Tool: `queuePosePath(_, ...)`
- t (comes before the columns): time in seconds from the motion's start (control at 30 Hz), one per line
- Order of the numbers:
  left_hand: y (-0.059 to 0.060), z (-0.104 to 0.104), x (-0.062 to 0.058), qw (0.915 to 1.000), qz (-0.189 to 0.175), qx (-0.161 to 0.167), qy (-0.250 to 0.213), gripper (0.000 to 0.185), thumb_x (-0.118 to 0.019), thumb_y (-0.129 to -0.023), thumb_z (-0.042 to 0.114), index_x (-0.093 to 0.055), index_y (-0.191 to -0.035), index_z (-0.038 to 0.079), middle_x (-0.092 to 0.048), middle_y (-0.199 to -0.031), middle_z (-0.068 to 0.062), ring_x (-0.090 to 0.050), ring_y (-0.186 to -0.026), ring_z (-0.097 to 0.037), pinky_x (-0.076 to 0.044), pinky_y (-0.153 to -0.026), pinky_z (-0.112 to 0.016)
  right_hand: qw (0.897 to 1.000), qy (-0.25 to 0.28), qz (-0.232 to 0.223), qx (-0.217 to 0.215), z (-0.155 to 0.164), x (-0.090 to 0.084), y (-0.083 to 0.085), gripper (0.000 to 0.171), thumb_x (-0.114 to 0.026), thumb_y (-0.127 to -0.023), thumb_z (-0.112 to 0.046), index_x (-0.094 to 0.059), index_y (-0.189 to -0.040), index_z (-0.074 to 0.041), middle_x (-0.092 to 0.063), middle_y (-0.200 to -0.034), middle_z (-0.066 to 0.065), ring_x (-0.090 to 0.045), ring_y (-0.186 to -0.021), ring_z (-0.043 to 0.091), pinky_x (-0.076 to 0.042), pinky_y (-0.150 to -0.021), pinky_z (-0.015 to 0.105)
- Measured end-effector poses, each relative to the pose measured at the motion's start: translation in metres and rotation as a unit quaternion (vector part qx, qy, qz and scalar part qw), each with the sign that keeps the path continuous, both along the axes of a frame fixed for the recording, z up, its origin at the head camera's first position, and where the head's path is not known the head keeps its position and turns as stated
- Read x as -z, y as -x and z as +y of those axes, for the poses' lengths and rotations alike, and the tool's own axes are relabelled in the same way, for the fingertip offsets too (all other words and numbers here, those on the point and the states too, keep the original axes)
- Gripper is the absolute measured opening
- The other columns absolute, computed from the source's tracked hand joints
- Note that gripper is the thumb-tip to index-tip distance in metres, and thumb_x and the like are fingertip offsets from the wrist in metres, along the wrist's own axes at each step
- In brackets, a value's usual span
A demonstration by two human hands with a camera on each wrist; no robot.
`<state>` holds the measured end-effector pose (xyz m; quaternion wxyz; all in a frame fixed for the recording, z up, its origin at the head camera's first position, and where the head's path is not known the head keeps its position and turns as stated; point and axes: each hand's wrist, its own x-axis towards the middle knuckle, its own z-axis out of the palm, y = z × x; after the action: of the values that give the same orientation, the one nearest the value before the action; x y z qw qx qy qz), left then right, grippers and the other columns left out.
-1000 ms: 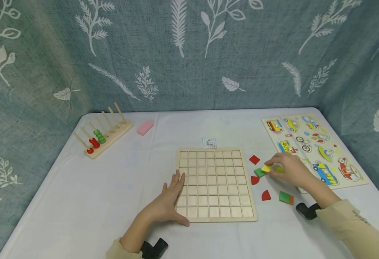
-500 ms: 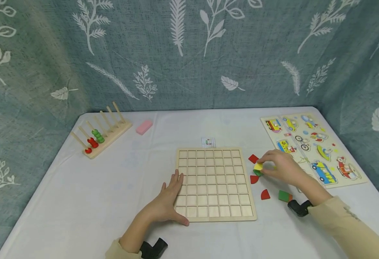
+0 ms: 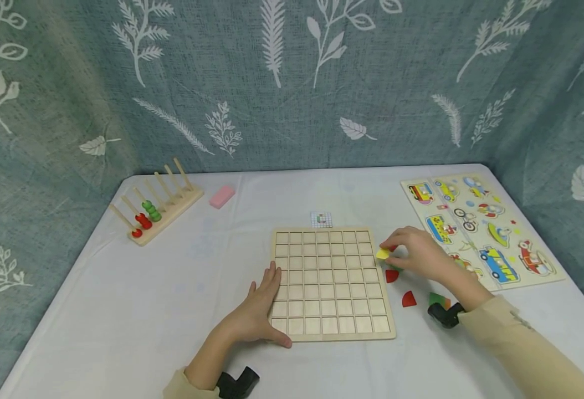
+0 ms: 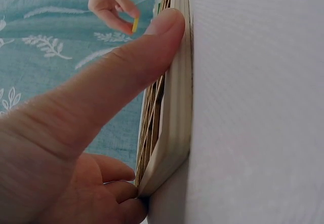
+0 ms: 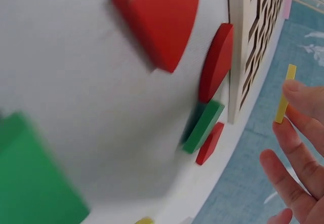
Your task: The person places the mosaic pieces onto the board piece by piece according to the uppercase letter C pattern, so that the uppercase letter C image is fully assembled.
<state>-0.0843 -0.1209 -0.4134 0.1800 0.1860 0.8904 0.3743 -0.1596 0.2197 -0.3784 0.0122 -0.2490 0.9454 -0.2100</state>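
My right hand [image 3: 419, 252] pinches a thin yellow tile [image 3: 383, 254] between thumb and fingertip, close over the right edge of the wooden grid board [image 3: 342, 337]. In the right wrist view the yellow tile [image 5: 286, 95] stands on edge between the fingers. My left hand [image 3: 257, 313] rests against the board's left side with fingers spread, its thumb on the near left corner. Right of the board lie two red quarter-round pieces [image 3: 409, 299] and a green piece [image 3: 436, 299] beside an orange one. Another green piece [image 5: 204, 127] and a red piece [image 5: 211, 144] are mostly hidden under my right hand in the head view.
A small pattern card [image 3: 321, 219] lies behind the board. A peg rack [image 3: 172, 213] with red and green beads and a pink block [image 3: 221, 197] stand at the back left. A picture puzzle board [image 3: 486, 230] lies at the right.
My right hand has carried the yellow tile left, from over the loose pieces to the board's right edge. My left hand has stayed on the board's corner.
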Motion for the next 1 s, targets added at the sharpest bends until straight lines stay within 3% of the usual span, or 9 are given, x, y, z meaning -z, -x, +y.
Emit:
queuePosePath(0.23,0.0,0.0,0.0,1.0,0.003,0.003,0.008,0.132,-0.09,-0.048,0.032,-0.008,-0.143,-0.008,0.008,-0.15,-0.02,0.005,-0.138,-0.031,0.002,-0.107,-0.053,1.0,0.001,0.002,-0.014,-0.013,-0.001,0.003,0.024,-0.073,-0.075,-0.013,-0.071,-0.098,-0.006,-0.065,-0.094,0.002,-0.056,-0.089,0.022,-0.045,-0.075,0.038)
queuePosePath(0.7,-0.001,0.001,-0.001,1.0,-0.004,-0.002,0.005,0.132,-0.09,-0.047,0.029,-0.006,-0.143,-0.007,0.008,-0.15,-0.018,0.004,-0.138,-0.03,0.002,-0.108,-0.051,0.999,0.003,-0.001,-0.032,-0.04,-0.002,0.01,0.025,-0.073,-0.076,-0.014,-0.071,-0.1,-0.007,-0.064,-0.098,0.004,-0.055,-0.099,0.027,-0.038,-0.087,0.05)
queuePosePath(1.0,0.0,0.001,0.0,1.0,-0.004,-0.001,0.006,0.132,-0.09,-0.048,0.03,-0.006,-0.143,-0.007,0.008,-0.15,-0.017,0.004,-0.138,-0.03,0.002,-0.108,-0.051,0.999,0.003,0.002,-0.053,-0.054,-0.004,0.015,0.023,-0.073,-0.076,-0.014,-0.071,-0.099,-0.007,-0.065,-0.097,0.003,-0.056,-0.098,0.025,-0.041,-0.084,0.049)
